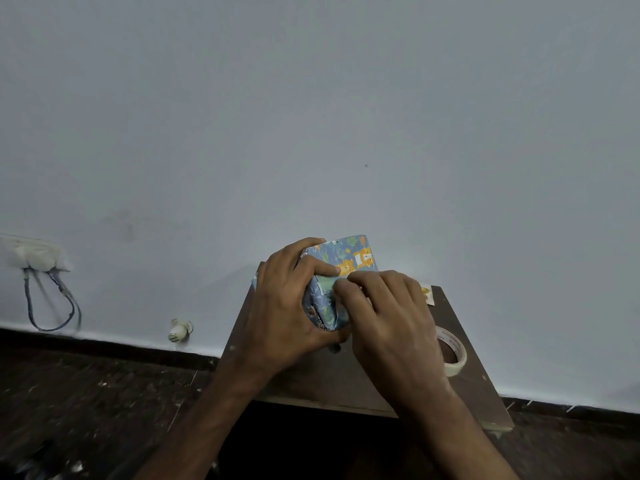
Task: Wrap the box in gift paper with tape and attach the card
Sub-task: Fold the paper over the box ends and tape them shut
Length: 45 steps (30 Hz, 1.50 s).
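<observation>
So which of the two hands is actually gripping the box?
The left hand: its fingers and thumb wrap round the wrapped box. The right hand only sets bent fingertips on a fold on the side facing the camera.

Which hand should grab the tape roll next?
Right, probably: the tape roll lies on the table beside the right hand, while the left hand grips the wrapped box.

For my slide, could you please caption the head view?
Left hand grips wrapped box, right hand pinches its fold; tape roll nearby.
</observation>
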{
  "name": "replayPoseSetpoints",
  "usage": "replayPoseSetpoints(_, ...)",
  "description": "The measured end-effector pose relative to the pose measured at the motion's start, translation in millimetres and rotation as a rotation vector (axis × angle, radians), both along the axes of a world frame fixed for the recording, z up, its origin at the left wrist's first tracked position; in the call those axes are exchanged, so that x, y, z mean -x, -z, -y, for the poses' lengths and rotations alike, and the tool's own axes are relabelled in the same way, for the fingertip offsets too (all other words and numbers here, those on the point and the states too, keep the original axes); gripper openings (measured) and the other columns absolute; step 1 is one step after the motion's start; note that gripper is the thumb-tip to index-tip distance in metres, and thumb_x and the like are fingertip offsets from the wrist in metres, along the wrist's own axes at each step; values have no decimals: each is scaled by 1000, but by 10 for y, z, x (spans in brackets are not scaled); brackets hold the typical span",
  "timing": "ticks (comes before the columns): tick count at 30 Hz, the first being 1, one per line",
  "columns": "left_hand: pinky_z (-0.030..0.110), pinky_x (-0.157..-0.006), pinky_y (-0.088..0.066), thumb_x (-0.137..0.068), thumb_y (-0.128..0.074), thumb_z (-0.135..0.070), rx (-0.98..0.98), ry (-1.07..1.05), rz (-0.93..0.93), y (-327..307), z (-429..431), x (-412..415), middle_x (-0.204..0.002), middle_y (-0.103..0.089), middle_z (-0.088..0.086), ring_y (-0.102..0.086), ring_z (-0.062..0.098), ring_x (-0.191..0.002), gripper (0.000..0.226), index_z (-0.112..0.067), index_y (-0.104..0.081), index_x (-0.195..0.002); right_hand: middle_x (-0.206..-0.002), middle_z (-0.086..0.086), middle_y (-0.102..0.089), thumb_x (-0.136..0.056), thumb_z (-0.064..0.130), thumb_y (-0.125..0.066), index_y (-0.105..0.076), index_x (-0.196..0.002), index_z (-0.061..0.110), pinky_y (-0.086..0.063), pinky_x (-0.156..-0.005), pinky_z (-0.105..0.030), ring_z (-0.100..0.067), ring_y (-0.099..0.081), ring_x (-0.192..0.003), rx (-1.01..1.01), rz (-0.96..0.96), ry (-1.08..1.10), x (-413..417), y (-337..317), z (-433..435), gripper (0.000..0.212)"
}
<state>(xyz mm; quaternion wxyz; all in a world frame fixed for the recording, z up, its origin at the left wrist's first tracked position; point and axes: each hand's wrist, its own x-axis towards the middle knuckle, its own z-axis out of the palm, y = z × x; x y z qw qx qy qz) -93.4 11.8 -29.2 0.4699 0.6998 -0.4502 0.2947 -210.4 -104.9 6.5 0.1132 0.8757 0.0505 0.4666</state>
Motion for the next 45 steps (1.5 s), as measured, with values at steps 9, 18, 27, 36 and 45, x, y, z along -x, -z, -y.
replayPoseSetpoints(9, 53, -96, -47, -64, -78, -55, -4, -9, 1, 21, -1, -28, -134, -58, 7, -57, 26, -123, 62, -27, -56, -115, -98, -4, -65, -74, 15, -81, -67, -100, 13, -39, -86, -42, -27, -61, -87, 72, -125, 39, 4, -86, -59, 29)
replayPoseSetpoints(18, 49, -100, -47, -54, -92, -35, 96, 48, -154, 1, -90, -65, -135, -52, -4, -51, 17, -129, 65, -17, -64, -110, -144, -2, -41, -92, 51, -44, -54, -134, 40, -39, -92, -46, -24, -39, -126, -366, -323, -51, 78, 145, -91, 45)
replayPoseSetpoints(27, 40, -103, -47, -60, -94, -39, 100, 64, -162, 44, -73, -68, -136, -50, -1, -49, 24, -131, 68, -17, -61, -115, -165, 6, 1, -96, 64, -32, -20, -153, 45, -19, -115, -54, -15, 1, -152, -576, -309, -151, 51, 330, -45, 62)
replayPoseSetpoints(36, 49, -100, -49, -64, -89, -57, -28, 96, -115, 121, -11, -61, -140, -45, 1, -49, 24, -130, 72, -31, -59, -123, -142, 11, -44, -87, 35, -66, -64, -114, 34, -41, -99, -54, -12, -40, -132, -786, -94, -223, -53, 280, 189, 26)
replayPoseSetpoints(45, 42, -107, -47, -64, -90, -54, -55, 139, -122, 163, 27, -86, -140, -42, 4, -44, 22, -137, 66, -24, -69, -120, -123, 13, -57, -84, 33, -68, -68, -92, 29, -45, -91, -47, -12, -50, -121, -793, -64, -309, -85, 259, 332, 9)
